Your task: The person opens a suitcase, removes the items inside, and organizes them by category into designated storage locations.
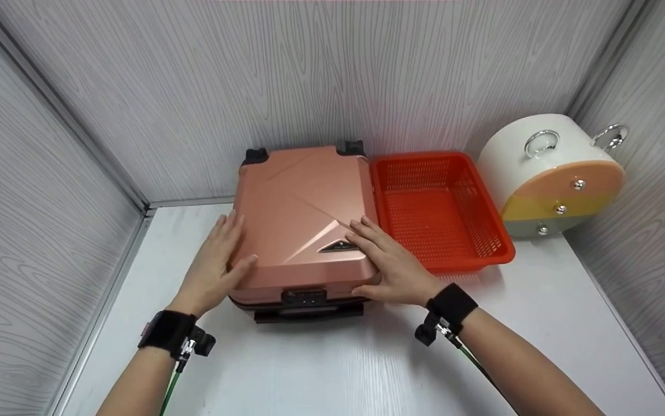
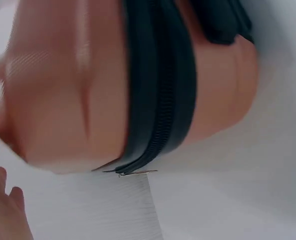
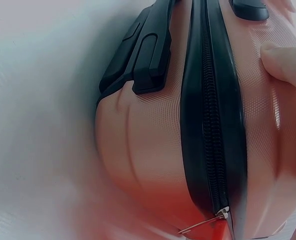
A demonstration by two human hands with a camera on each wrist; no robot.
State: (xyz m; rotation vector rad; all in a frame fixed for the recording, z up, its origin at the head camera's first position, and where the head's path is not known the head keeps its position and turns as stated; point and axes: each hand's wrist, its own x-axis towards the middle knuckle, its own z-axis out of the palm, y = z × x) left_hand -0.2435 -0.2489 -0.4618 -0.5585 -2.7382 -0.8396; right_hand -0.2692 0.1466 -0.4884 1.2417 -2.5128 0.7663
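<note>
Where suitcase (image 1: 303, 219) lies, basket (image 1: 439, 211) alongside.

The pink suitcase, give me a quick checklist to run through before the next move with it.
1. Both hands on the suitcase: ok; left hand and right hand rest flat on its lid.
2. Lies flat on the table: ok.
3. Zipper closed along the visible stretch: ok; the rest, cannot tell.
4. Combination lock released: cannot tell.
5. Orange basket leaves room: not ok, right against the case.
</note>
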